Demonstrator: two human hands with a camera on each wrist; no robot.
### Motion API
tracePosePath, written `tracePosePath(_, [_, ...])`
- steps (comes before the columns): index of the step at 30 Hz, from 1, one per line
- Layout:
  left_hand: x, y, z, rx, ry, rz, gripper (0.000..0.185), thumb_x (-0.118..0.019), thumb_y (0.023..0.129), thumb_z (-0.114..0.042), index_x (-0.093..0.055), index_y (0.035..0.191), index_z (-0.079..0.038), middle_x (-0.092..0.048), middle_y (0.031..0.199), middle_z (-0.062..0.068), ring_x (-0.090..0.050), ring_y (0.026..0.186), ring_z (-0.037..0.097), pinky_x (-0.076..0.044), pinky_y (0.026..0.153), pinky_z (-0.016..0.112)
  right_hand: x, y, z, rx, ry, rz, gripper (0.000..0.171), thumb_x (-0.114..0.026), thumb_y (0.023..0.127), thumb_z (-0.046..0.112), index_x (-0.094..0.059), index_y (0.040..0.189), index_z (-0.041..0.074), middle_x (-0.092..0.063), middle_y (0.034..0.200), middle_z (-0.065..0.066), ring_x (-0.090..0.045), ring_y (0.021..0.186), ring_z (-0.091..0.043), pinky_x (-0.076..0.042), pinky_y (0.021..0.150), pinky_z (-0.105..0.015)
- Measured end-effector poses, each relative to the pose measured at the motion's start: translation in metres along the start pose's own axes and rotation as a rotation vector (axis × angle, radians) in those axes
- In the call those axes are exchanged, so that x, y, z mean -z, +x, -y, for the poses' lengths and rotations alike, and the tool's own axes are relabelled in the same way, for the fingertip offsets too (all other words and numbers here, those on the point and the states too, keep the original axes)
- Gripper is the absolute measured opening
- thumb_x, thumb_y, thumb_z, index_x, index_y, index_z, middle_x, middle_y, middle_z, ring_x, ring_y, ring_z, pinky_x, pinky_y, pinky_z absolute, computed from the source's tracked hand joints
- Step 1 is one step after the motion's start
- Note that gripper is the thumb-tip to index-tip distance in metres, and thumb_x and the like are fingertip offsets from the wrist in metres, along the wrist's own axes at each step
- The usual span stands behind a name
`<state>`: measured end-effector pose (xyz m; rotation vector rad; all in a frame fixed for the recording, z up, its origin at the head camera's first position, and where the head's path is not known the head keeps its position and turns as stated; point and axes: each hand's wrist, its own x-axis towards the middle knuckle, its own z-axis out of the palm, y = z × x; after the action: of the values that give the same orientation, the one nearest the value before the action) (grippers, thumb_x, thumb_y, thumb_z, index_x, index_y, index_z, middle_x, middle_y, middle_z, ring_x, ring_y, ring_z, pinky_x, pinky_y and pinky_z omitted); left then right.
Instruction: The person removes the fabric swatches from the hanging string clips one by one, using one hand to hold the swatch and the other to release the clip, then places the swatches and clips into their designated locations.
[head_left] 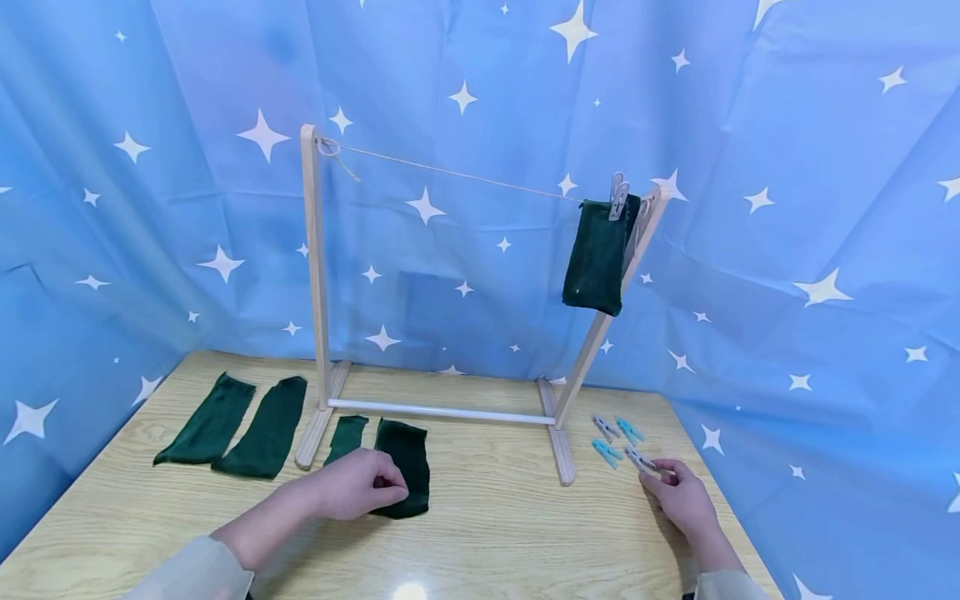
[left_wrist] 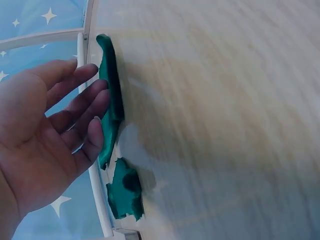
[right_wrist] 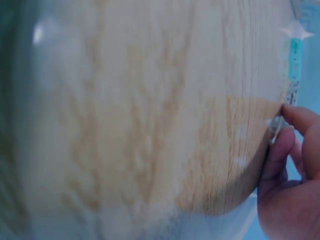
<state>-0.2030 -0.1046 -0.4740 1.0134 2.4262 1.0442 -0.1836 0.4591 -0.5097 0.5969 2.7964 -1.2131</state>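
Over a dark green cloth (head_left: 405, 467) on the table, my left hand (head_left: 360, 485) hovers with loosely bent fingers. In the left wrist view, that hand (left_wrist: 50, 120) holds nothing, and the cloth (left_wrist: 112, 95) lies past its fingertips. A smaller green cloth piece (head_left: 347, 437) is partly hidden behind the hand. On the right, my right hand (head_left: 681, 498) pinches the end of a grey clothespin (head_left: 640, 459) between thumb and fingers. The right wrist view shows this hand (right_wrist: 295, 170) at the edge, with the clothespin (right_wrist: 274, 126) mostly hidden.
A wooden rack (head_left: 318, 267) carries a string (head_left: 450, 172). One green cloth (head_left: 596, 258) hangs from its right end under a grey clothespin (head_left: 618, 198). Two green cloths (head_left: 206, 421) lie left. Beside the right hand lie blue clothespins (head_left: 607, 453) and another grey clothespin (head_left: 604, 428).
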Motion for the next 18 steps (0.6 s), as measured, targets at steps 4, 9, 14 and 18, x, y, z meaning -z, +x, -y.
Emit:
tracePosePath(4, [0.003,0.003,0.0,0.015,0.068,-0.027,0.018,-0.077,0.104,-0.02,-0.083,0.119,-0.012,-0.074,0.113,-0.003,-0.067,0.098,0.009,-0.059,0.084,0.032,0.0,0.0,-0.001,-0.002,0.003,0.002,0.059,-0.067,0.109,0.036,-0.05,0.151,-0.002,-0.053,0.102,-0.006,-0.054,0.073,-0.016,-0.057,0.064,-0.031])
tracePosePath(9, [0.004,0.01,-0.002,0.108,0.23,-0.055,0.059,-0.089,0.095,-0.026,-0.069,0.148,-0.008,-0.061,0.156,0.019,-0.056,0.145,0.043,-0.047,0.118,0.065,0.0,0.0,0.0,-0.008,0.0,0.006,0.061,-0.067,0.108,0.038,-0.05,0.151,-0.002,-0.054,0.105,-0.009,-0.055,0.077,-0.018,-0.057,0.065,-0.032])
tracePosePath(14, [0.006,0.02,-0.002,0.183,0.234,0.049,0.098,-0.096,0.085,-0.036,-0.048,0.166,-0.01,-0.032,0.179,0.021,-0.027,0.166,0.048,-0.022,0.129,0.077,0.0,0.0,-0.001,-0.004,-0.008,0.007,0.062,-0.068,0.108,0.038,-0.05,0.151,-0.002,-0.056,0.112,-0.013,-0.057,0.082,-0.019,-0.058,0.065,-0.031])
tracePosePath(18, [0.007,0.029,0.009,0.217,0.259,0.144,0.116,-0.097,0.078,-0.053,-0.039,0.172,-0.016,-0.026,0.182,0.017,-0.024,0.167,0.049,-0.019,0.128,0.08,0.0,0.0,0.0,-0.001,-0.011,0.002,0.061,-0.068,0.108,0.038,-0.05,0.151,-0.001,-0.055,0.111,-0.012,-0.057,0.081,-0.018,-0.058,0.065,-0.031])
